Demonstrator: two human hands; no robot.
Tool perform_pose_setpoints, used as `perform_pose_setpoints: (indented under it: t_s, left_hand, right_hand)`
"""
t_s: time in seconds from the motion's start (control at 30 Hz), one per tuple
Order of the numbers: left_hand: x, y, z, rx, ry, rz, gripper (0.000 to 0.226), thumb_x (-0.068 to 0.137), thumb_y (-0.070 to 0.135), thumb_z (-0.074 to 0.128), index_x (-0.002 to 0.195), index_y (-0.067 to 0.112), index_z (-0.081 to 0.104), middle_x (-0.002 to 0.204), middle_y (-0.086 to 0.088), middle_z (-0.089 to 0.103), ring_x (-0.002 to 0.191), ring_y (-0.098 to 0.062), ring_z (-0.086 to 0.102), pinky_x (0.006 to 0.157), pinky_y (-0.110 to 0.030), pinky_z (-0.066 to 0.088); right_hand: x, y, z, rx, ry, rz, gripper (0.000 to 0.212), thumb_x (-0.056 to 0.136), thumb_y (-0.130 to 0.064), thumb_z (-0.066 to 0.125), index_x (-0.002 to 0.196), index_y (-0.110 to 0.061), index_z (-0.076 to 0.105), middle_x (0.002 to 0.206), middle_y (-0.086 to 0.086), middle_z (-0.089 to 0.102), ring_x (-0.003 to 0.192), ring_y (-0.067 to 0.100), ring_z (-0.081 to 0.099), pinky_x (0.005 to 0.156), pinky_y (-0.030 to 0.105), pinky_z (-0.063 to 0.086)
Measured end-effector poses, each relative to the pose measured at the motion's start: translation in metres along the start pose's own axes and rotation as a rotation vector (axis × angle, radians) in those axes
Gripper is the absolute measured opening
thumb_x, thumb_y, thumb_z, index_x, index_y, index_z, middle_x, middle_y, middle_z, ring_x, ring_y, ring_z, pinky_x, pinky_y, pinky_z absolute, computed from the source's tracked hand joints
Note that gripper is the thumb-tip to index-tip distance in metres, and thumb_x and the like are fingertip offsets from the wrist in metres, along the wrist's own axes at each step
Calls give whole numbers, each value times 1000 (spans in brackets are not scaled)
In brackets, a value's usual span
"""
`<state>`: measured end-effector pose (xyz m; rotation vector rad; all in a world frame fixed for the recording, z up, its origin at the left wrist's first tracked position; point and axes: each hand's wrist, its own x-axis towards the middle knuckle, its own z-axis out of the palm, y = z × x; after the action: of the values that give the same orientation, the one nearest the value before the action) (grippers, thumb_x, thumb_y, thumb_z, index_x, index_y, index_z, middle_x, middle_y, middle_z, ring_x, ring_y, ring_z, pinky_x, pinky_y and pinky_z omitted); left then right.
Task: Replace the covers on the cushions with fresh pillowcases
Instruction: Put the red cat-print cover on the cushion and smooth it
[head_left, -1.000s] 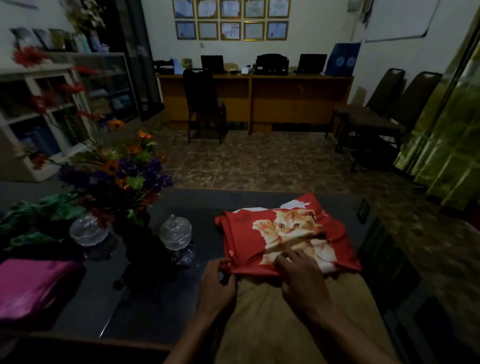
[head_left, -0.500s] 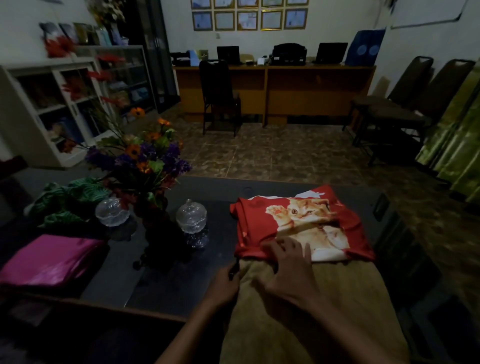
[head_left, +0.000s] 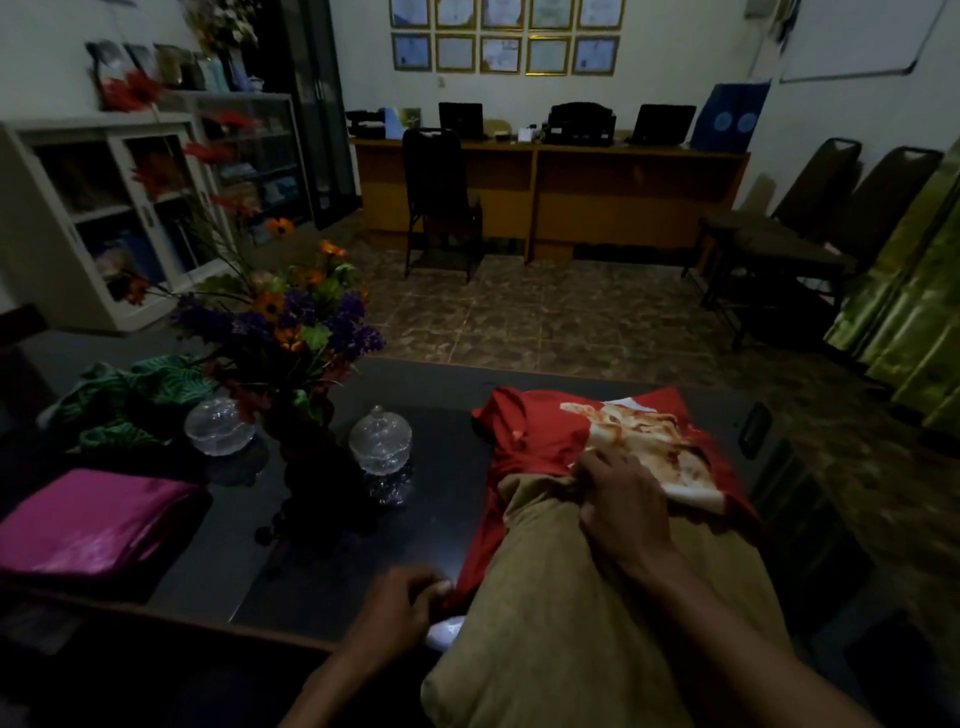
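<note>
Tan cushion (head_left: 597, 623): one, bare along most of its length, its near end off the near edge of the dark table (head_left: 322, 561), its far end inside the red cover.
Left hand (head_left: 400, 608): fingers curled, pinching the red cover's near corner just left of the cushion.
Right hand (head_left: 623, 509): on top of the cushion, fingers bunching the cover's open edge.
Red cat-print cover (head_left: 545, 441): one, gathered over the cushion's far end, lying on the table.
Risk: I judge the fabric could snag at the cushion's corner if the two hands pull unevenly; a sideways tug might also sweep cloth into the glass jars.
Glass jars (head_left: 380, 441): two, left of the cushion, flanking one flower vase (head_left: 306, 447).
Folded cloths: one pink (head_left: 93, 525), one green leaf-print (head_left: 130, 400), further left.
</note>
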<state>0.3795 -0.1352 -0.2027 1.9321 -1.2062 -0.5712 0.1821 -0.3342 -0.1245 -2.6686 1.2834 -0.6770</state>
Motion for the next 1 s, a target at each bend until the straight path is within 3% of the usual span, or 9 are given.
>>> perform_pose_setpoints:
  t_s: [0.1,0.17,0.3,0.4,0.5,0.57,0.7,0.87,1.0]
  left_hand:
    - [-24,-9,7,25,-116,-10,32,93,26,61,62,35,62,64,22,64,67,8,58,64,-18,43]
    - [-26,-15,12,85,-176,-44,29,94,30,61,66,33,65,70,17,69,71,6,62,66,-22,45]
    - [-9,-18,2,41,-161,-116,36,97,19,63,61,27,62,58,22,64,58,11,58,57,-8,39]
    - [17,-9,0,-153,33,-142,8,93,15,69,92,21,74,80,10,73,70,7,63,65,-13,47]
    - [52,7,14,-225,138,-81,32,88,10,74,119,14,71,106,-1,73,91,-5,66,76,-11,48]
    - [71,19,25,-256,135,-62,40,86,11,77,125,13,68,111,4,68,99,-6,63,79,-9,45]
    - [92,18,48,-236,170,-114,21,82,16,80,103,15,78,97,3,76,87,-5,67,83,-22,54]
    - [100,7,53,-171,209,-123,9,84,8,71,87,15,75,87,-1,74,81,-10,67,78,-24,53]
    - [110,7,53,-216,186,-86,25,81,-1,70,103,12,67,101,-1,68,93,-12,65,82,-19,52]
  right_hand:
    - [-1,8,2,42,-26,-35,35,75,-18,70,106,-31,63,118,-7,60,103,20,58,69,31,49]
    - [-8,6,12,37,-82,-82,37,78,-24,72,113,-31,64,124,-5,58,109,20,55,74,32,51]
    - [-16,2,24,58,-109,-90,38,80,-18,72,117,-28,65,126,-1,59,112,22,51,80,35,51]
    - [-16,4,22,71,-135,-95,37,80,-16,73,115,-26,67,128,-1,58,115,24,51,81,37,52]
    - [-17,4,20,80,-146,-83,39,81,-14,74,117,-25,67,131,0,58,118,23,50,85,39,52]
    - [-17,1,21,91,-144,-61,38,79,-11,72,115,-25,68,128,1,60,116,24,51,88,40,52]
    - [-19,-12,27,108,-74,20,33,80,-22,71,111,-28,66,125,3,57,116,29,54,102,50,44]
    - [-28,-41,34,7,-164,165,75,71,-78,62,134,-39,48,145,0,40,138,25,35,120,59,10]
    - [-30,-45,37,-2,-152,170,75,72,-69,67,138,-42,42,150,0,36,142,23,29,122,61,9]
